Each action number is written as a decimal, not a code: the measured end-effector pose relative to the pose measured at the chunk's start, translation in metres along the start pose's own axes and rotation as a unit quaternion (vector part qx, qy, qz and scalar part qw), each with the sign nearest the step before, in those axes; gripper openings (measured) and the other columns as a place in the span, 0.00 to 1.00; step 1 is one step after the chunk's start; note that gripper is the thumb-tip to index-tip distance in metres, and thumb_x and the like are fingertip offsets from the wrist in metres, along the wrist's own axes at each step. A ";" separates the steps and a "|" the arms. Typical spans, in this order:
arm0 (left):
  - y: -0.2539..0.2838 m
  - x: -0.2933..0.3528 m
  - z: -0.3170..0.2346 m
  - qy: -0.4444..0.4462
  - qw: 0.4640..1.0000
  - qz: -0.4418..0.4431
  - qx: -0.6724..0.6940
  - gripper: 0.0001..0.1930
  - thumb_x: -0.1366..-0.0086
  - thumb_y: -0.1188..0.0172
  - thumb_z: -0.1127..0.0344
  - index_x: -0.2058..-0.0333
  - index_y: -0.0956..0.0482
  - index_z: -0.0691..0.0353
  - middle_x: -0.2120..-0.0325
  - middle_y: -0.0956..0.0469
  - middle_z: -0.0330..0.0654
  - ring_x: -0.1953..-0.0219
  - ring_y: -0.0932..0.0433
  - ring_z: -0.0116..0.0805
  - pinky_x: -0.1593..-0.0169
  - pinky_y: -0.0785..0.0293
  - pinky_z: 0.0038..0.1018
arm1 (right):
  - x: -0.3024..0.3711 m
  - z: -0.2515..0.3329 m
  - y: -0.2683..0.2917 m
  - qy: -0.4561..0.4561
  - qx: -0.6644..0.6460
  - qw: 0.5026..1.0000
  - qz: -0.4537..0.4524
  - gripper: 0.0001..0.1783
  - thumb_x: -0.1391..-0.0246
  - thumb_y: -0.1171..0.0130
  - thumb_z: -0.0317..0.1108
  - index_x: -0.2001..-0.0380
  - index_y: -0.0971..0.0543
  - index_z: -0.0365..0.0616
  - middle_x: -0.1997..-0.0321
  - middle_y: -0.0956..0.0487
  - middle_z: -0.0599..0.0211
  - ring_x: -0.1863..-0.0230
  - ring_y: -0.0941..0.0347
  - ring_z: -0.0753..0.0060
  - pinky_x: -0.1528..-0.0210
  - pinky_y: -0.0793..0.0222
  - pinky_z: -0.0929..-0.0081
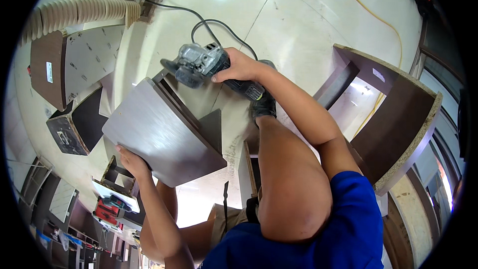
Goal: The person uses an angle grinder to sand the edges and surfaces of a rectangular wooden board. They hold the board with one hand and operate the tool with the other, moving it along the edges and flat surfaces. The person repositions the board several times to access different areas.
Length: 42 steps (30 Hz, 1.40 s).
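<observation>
My right hand [241, 65] is closed round the dark body of a corded angle grinder [206, 65], whose dusty metal head points left. The grinder is just past the far edge of a box-like piece of furniture with a brushed grey panel [159, 129]. That piece sits tilted in front of me, an open recess along its far side. My left hand [133, 162] grips the near left edge of the grey panel; its fingertips are partly hidden.
A curved cabinet part [398, 134] with a rough chipboard edge stands at right. Brown cabinet pieces [47, 69] and a ribbed beige hose [79, 12] are at left. The grinder's black cord [174, 7] crosses the floor; a yellow cable [368, 10] lies far right.
</observation>
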<state>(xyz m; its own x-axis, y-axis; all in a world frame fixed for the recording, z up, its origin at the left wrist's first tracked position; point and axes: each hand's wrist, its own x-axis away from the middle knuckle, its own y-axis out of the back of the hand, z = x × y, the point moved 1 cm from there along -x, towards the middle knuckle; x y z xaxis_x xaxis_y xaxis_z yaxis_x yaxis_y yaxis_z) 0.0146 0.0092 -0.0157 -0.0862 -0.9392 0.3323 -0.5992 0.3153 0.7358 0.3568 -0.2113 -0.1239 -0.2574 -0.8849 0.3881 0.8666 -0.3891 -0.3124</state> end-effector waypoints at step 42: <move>0.032 -0.038 0.028 -0.079 0.991 0.046 -0.094 0.40 0.25 0.70 0.39 0.49 0.27 0.78 0.57 0.21 0.56 0.57 0.23 0.45 0.50 0.28 0.37 | 0.030 0.010 -0.027 -0.042 0.172 0.984 0.022 0.23 0.66 0.29 0.35 0.64 0.23 0.37 0.69 0.18 0.56 0.68 0.22 0.63 0.61 0.27 0.68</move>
<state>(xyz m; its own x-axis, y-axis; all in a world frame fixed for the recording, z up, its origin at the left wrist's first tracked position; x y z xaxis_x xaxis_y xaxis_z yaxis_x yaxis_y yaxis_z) -0.0231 0.0510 -0.0215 -0.2662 -0.9104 0.3167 -0.4261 0.4058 0.8086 0.3295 -0.2250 -0.0952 -0.1932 -0.8686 0.4564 0.9732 -0.2288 -0.0236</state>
